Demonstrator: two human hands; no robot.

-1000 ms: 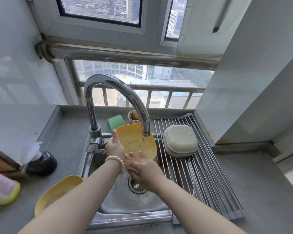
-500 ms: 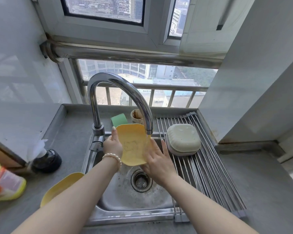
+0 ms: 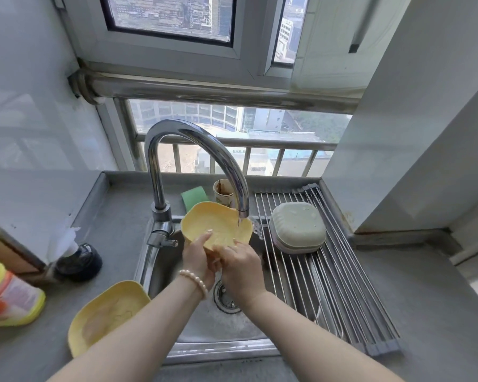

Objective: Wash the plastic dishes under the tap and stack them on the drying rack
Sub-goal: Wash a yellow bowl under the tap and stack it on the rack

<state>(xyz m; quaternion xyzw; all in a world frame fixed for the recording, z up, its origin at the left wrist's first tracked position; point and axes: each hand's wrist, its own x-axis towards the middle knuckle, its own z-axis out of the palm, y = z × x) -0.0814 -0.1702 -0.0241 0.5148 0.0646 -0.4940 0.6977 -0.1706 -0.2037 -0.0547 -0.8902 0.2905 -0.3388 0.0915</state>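
Both hands hold 1 yellow plastic dish [image 3: 218, 227] over the sink [image 3: 204, 326], its hollow side turned up and toward the tap [image 3: 193, 150], whose spout drops a thin stream onto the dish's right edge. The left hand [image 3: 198, 256] grips the near rim from the left, fingers curled around it with the fingertips showing inside the bowl; the right hand [image 3: 239, 264] clasps the same near rim from the right, its fingers wrapped over the edge. The rinse looks to be in mid-course, with no soap or suds visible on the dish. On the drying rack [image 3: 329, 285] that spans the right side of the sink, a pale green dish [image 3: 297, 226] lies upside down on top of what seems to be a pinkish one, so at least 1, probably 2, appear washed and stacked. A second yellow dish [image 3: 105, 315] rests on the counter just left of the sink, apparently waiting its turn. By this reckoning the job is about halfway: 1 dish under water, 1 left.
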